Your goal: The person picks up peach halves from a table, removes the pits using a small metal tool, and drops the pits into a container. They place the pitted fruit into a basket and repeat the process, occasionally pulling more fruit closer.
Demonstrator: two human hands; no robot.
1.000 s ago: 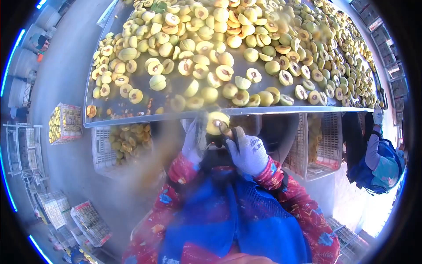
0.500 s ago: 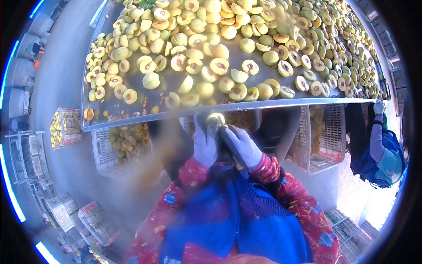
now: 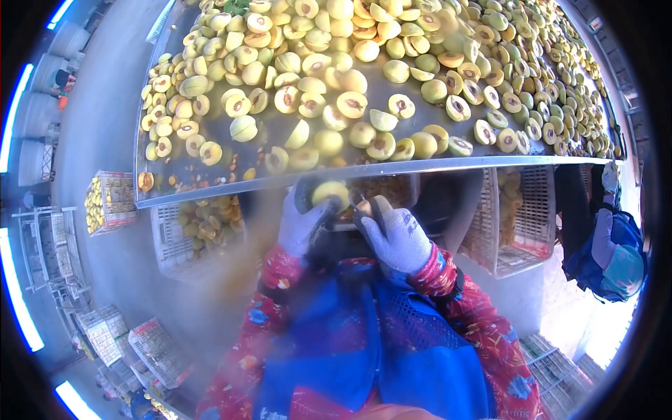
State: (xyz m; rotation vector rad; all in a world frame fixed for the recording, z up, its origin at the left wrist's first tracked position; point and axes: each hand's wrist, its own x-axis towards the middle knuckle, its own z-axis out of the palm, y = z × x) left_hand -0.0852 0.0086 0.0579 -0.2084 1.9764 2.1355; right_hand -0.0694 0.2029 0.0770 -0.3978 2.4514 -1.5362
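Observation:
My left hand (image 3: 302,222), in a white glove with dark fingers, is closed around a yellow-green peach half (image 3: 330,194) just below the table edge. To its right, my right hand (image 3: 397,236), gloved the same way, grips a small hand tool (image 3: 363,207). The tool's thin tip points toward the fruit, with a narrow gap between them; its exact shape is hard to make out. Above both hands, many halved peaches (image 3: 351,103) lie on the metal table (image 3: 210,133), several with brown pits or hollows showing.
The table's raised metal rim (image 3: 392,168) runs in front of me. Below it stand a crate of fruit (image 3: 164,241) at left and another crate (image 3: 514,238) at right. A smaller fruit crate (image 3: 115,199) sits beyond the table's left end. A co-worker (image 3: 607,238) is at far right.
My hands have moved apart, the left one going left with the peach half and the right one going slightly right. The fruit and the tool now show more clearly.

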